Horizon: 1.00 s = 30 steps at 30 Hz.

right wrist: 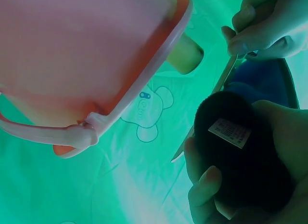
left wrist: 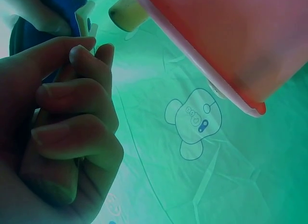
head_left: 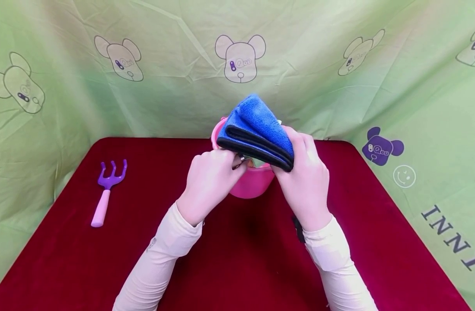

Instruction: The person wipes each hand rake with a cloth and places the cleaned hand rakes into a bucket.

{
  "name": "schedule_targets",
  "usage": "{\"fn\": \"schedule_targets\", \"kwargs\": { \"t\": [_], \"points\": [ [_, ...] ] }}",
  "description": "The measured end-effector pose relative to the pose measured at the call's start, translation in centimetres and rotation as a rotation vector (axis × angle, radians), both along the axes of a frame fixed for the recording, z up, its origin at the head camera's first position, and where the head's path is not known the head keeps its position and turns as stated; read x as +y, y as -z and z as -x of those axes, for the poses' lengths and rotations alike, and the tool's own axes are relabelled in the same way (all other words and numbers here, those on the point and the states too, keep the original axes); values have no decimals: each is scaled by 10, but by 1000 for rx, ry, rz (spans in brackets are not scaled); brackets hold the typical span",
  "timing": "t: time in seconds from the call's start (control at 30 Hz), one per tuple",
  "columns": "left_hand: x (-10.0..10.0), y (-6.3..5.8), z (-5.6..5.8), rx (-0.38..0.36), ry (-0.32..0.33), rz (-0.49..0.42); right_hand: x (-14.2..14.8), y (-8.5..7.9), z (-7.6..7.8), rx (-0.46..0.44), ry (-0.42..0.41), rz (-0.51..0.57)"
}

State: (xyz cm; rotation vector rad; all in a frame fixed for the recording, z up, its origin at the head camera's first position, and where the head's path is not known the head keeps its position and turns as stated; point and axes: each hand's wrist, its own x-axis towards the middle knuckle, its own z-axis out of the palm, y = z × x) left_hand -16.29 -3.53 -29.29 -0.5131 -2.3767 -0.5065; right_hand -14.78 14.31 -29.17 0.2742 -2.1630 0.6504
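In the head view, my left hand (head_left: 210, 181) is in front of a pink bucket (head_left: 250, 185), fingers curled. The left wrist view shows them wrapped round the handle of a tool (left wrist: 50, 181) with a thin, flat blade; its exact kind I cannot tell. My right hand (head_left: 308, 181) grips a folded blue towel (head_left: 260, 119) with black edging, which hides much of the tool in the head view. The right wrist view has the blade (right wrist: 225, 81) edge-on beside the towel, whose black edging carries a white label (right wrist: 230, 132).
On the left of the red tabletop (head_left: 241, 259) lies a purple three-pronged hand rake (head_left: 106, 190) with a pink handle. A yellowish rounded handle end (right wrist: 186, 54) sticks out past the bucket's rim. Green printed cloth (head_left: 175, 103) hangs around the table.
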Motion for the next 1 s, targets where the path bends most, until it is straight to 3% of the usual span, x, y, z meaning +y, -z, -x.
{"fn": "schedule_targets", "kwargs": {
  "t": [1.0],
  "points": [
    [0, -2, -3, 11, 15, -19, -5, -1, -4, 38, -56, 52]
  ]
}}
